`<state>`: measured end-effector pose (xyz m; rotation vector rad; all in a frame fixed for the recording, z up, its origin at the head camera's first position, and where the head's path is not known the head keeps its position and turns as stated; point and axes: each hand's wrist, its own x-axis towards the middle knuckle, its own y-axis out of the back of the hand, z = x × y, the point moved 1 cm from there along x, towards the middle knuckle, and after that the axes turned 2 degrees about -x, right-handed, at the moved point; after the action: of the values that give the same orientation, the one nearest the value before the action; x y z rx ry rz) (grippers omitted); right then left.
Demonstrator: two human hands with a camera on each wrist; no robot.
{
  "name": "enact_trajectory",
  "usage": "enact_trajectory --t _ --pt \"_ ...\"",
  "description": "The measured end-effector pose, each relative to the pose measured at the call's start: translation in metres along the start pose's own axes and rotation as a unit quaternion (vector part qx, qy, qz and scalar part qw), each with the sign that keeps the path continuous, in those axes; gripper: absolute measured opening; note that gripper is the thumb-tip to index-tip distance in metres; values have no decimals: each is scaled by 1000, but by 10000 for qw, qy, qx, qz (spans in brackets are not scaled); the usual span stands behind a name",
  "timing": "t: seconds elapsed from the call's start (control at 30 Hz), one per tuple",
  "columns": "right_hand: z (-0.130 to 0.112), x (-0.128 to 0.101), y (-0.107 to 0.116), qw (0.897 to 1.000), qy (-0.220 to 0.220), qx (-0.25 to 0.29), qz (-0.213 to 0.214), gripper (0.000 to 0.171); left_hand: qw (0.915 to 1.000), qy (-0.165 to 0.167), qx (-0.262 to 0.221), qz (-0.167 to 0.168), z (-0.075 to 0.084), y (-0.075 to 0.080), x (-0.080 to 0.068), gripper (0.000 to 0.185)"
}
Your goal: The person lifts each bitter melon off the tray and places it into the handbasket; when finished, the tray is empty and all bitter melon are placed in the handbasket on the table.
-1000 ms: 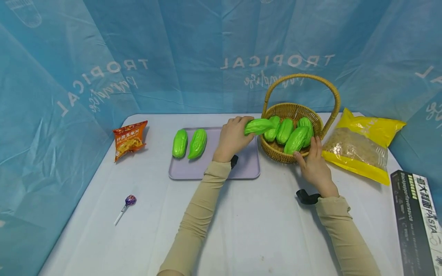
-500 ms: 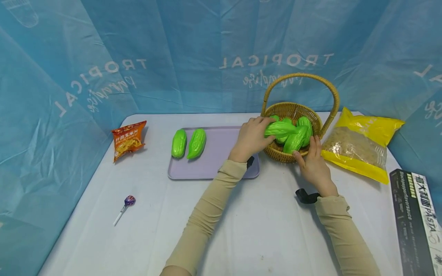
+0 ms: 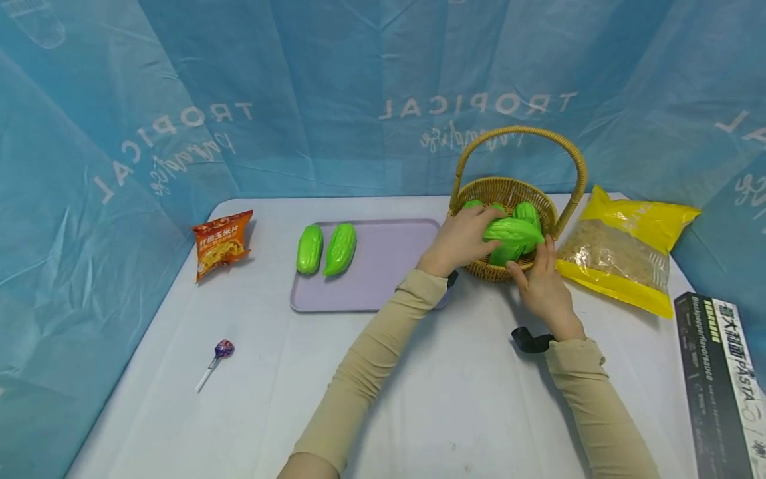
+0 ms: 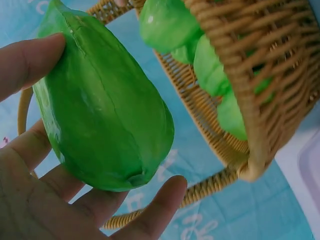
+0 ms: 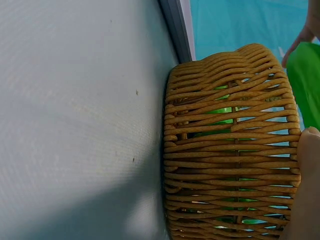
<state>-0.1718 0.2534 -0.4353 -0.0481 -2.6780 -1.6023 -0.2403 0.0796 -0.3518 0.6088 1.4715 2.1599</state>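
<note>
**Inspector A:** Green gourd (image 3: 513, 231), earlier over the tray's right edge, is now above the wicker basket (image 3: 541, 203) near the table's far right edge. Left hand (image 3: 463, 239) has followed it across.

**Inspector B:** Confirmed. Left grip is clasped around the gourd, arm stretched forward; right hand (image 3: 541, 289) rests straight-fingered against the basket's near wall, as before.

**Inspector A:** Count: two gourds (image 3: 326, 249) on the tray (image 3: 383, 279), one held; those in the basket are partly hidden.
</note>
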Motion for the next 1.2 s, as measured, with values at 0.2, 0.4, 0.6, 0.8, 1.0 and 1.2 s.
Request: enact_trajectory --t 0.2,0.4,0.6,0.8,1.0,1.2 --pt "-2 -1 0 10000 59 23 12 91 9995 -16 -2 -301 7 -7 9 54" --pt "-2 -2 0 9998 -103 -41 -166 95 9985 -309 -54 -458 13 -13 16 51" --pt "-1 -2 -1 9999 -81 -37 -91 94 9977 -409 -110 -534 14 -13 20 51" --pt "-1 0 1 10000 19 6 9 92 9975 -321 -129 -624 9 -10 21 49" --pt "0 1 1 10000 -48 27 3 91 9968 -72 0 -793 4 -8 21 48" --pt "1 1 0 9999 -46 95 -27 90 9964 -73 113 -836 1 -7 24 47"
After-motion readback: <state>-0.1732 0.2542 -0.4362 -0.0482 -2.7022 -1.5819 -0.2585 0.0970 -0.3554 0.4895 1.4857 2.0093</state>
